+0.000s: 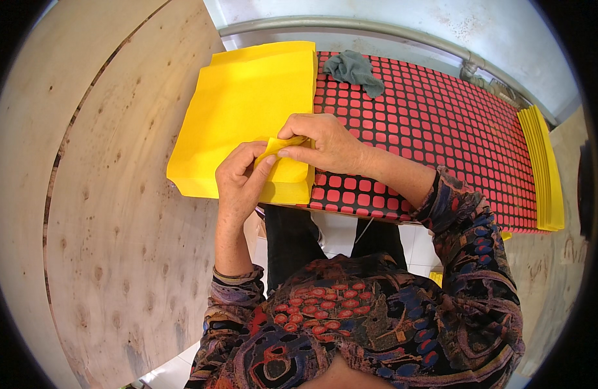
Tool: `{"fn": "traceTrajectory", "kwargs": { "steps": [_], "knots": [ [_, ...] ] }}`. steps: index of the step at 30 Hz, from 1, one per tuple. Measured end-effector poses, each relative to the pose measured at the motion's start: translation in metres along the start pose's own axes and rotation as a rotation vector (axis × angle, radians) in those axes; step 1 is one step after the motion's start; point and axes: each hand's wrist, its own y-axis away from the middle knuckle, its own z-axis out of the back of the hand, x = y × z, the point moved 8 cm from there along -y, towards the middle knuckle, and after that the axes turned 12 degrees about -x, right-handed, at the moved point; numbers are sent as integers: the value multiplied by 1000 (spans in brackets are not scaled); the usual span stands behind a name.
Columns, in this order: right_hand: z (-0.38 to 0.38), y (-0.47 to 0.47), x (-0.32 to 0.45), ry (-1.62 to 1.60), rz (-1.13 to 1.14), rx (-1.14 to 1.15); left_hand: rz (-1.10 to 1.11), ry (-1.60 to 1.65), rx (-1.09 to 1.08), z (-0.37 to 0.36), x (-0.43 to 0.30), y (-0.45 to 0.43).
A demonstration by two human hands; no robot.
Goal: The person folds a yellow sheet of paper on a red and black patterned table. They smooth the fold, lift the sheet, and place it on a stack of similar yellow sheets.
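Note:
A thick stack of yellow sheets (250,92), which look like paper or thin cloth, lies before me on the left end of the table. Over its front right part, my left hand (243,172) pinches a small folded yellow piece (282,144) between thumb and fingers. From the other side my right hand (328,143) grips the same piece, thumb below and fingers curled above it. Whether this piece is a corner of the top sheet or separate is hard to tell, since my fingers cover part of it.
A red-and-black checked cover (401,126) spreads over the table. On it lies a crumpled grey-green cloth (355,70) near the back. Folded yellow bundles (542,170) stand along the right end. A plywood board (124,204) flanks the left; a pipe (347,24) runs along the wall.

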Motion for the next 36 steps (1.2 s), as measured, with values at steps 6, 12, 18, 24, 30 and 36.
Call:
{"fn": "traceTrajectory", "kwargs": {
  "steps": [6,12,18,24,30,36],
  "knots": [
    [1,0,0,-4,-9,-39,-2,8,-11,0,-3,0],
    [0,0,-2,-21,-45,-63,21,-15,7,0,-4,0],
    [2,3,6,-54,63,-45,-30,-20,19,-2,-10,1],
    [3,4,4,-143,89,-17,-149,20,113,0,-19,2],
    [0,3,0,-149,-27,-17,-105,-61,113,-2,-15,2],
    [3,2,12,-70,55,9,-154,-139,99,-7,-22,3]
  ]
}}
